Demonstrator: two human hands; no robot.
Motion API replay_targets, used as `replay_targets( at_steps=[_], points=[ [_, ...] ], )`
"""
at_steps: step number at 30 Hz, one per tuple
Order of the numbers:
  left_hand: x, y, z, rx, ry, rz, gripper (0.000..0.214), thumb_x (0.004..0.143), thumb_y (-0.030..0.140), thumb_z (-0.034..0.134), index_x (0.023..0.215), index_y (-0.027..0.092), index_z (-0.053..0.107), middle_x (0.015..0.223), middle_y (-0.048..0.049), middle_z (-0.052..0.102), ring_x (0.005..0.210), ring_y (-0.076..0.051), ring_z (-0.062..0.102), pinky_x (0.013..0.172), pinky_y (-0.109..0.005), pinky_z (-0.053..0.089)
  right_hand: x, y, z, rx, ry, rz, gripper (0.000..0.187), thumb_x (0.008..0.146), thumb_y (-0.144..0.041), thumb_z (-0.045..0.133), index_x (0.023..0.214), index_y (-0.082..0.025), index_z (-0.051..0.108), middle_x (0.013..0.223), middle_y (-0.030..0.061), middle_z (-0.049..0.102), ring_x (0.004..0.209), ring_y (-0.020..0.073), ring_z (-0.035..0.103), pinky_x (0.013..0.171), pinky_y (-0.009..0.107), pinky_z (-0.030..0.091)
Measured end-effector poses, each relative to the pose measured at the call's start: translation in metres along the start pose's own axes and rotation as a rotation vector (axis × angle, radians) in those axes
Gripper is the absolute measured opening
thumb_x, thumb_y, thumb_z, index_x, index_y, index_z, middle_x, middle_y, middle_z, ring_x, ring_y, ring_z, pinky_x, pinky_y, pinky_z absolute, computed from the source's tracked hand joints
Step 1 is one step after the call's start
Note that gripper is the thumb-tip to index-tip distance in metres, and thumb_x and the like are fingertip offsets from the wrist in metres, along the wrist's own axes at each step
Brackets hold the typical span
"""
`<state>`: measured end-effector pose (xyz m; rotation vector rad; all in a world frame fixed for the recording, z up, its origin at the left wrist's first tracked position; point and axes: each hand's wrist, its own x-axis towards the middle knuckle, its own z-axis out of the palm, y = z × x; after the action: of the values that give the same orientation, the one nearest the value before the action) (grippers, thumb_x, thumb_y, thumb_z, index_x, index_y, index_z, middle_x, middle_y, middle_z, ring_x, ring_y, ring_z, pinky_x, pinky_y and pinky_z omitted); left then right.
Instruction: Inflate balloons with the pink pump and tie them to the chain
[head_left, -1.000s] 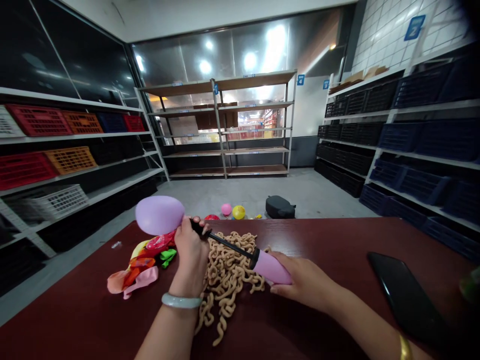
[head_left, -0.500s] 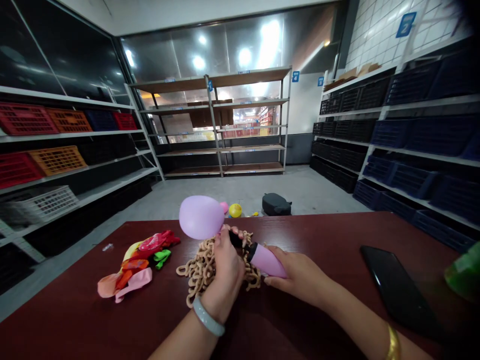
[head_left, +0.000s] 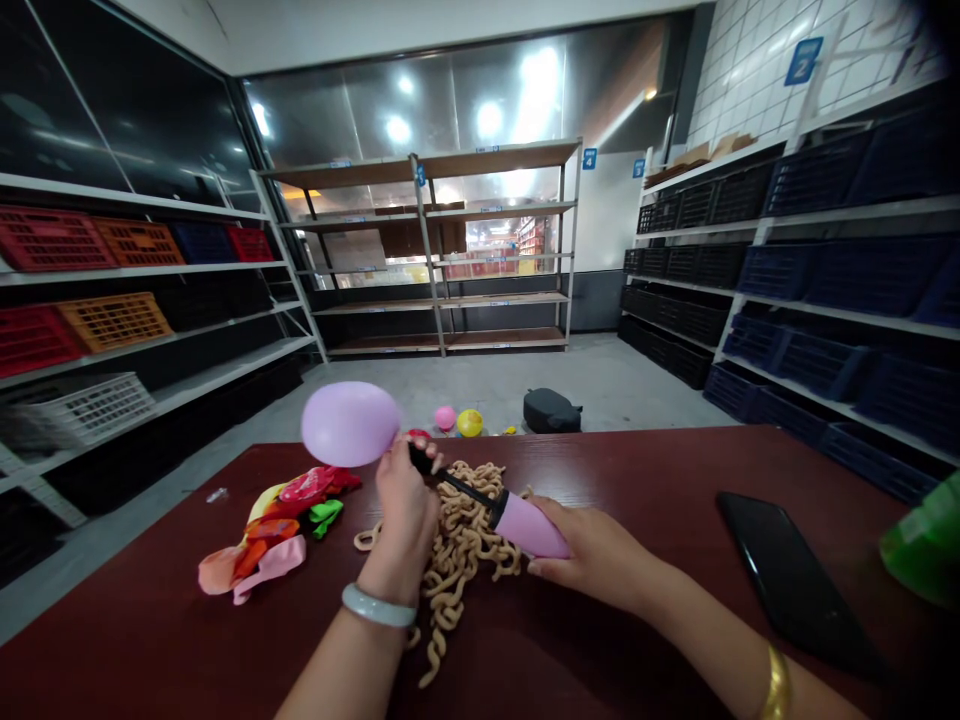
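Note:
A balloon hand pump [head_left: 529, 524] with a pink barrel and a black rod is held between my two hands. My left hand [head_left: 405, 500] is closed around the pump's black end, at the neck of a partly inflated purple balloon [head_left: 351, 424]. My right hand [head_left: 592, 548] wraps the pink barrel. A length of black rod shows between them. Under the pump lies a heap of beige twisted cord-like pieces [head_left: 469, 535]. Left of it are flat balloons in red, orange, yellow and pink [head_left: 277, 530], and a green flat balloon [head_left: 325, 516].
A black phone-like slab [head_left: 787, 580] lies on the dark red table [head_left: 645, 650], with a blurred green object [head_left: 926, 545] at the right edge. Beyond the table, pink and yellow balloons [head_left: 470, 423] and a dark bag [head_left: 552, 410] rest on the floor. Shelves with crates [head_left: 112, 320] line the sides.
My left hand has moved left with the purple balloon and the pump's black end, baring the rod. My right hand stays nearly in place. More of the beige heap shows.

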<state>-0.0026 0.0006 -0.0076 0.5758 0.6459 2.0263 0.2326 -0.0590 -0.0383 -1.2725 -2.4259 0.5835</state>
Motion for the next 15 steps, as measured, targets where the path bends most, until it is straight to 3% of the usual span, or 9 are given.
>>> replay_targets(
  at_steps=[3,6,15],
  points=[
    [0.019,0.018,-0.01,-0.012,0.045,0.051,0.023,0.071,0.021,0.068,0.077,0.018,0.046,0.063,0.0036,0.049,0.053,-0.01,0.049,0.044,-0.019,0.032,-0.003,0.004,-0.005,-0.001,-0.016,-0.022,0.072,0.079,-0.05,0.064,0.143,-0.029,0.038,0.138,0.0052,0.055,0.116,0.0291,0.058,0.094,0.037,0.044],
    [0.022,0.022,-0.012,-0.026,0.06,0.07,0.021,0.072,0.021,0.066,0.077,0.018,0.046,0.062,0.0039,0.049,0.052,-0.009,0.047,0.044,-0.019,0.032,-0.006,0.007,-0.01,-0.018,-0.014,-0.027,0.07,0.081,-0.052,0.061,0.143,-0.03,0.038,0.132,0.0046,0.06,0.111,0.0286,0.061,0.089,0.036,0.045],
    [-0.024,-0.023,0.01,-0.011,-0.004,-0.025,0.025,0.071,0.023,0.069,0.077,0.019,0.045,0.065,0.0045,0.049,0.052,-0.008,0.047,0.044,-0.02,0.033,-0.008,0.006,-0.01,-0.044,0.009,-0.018,0.07,0.082,-0.053,0.059,0.144,-0.028,0.037,0.127,0.006,0.063,0.107,0.0299,0.063,0.086,0.038,0.046]
  ],
)
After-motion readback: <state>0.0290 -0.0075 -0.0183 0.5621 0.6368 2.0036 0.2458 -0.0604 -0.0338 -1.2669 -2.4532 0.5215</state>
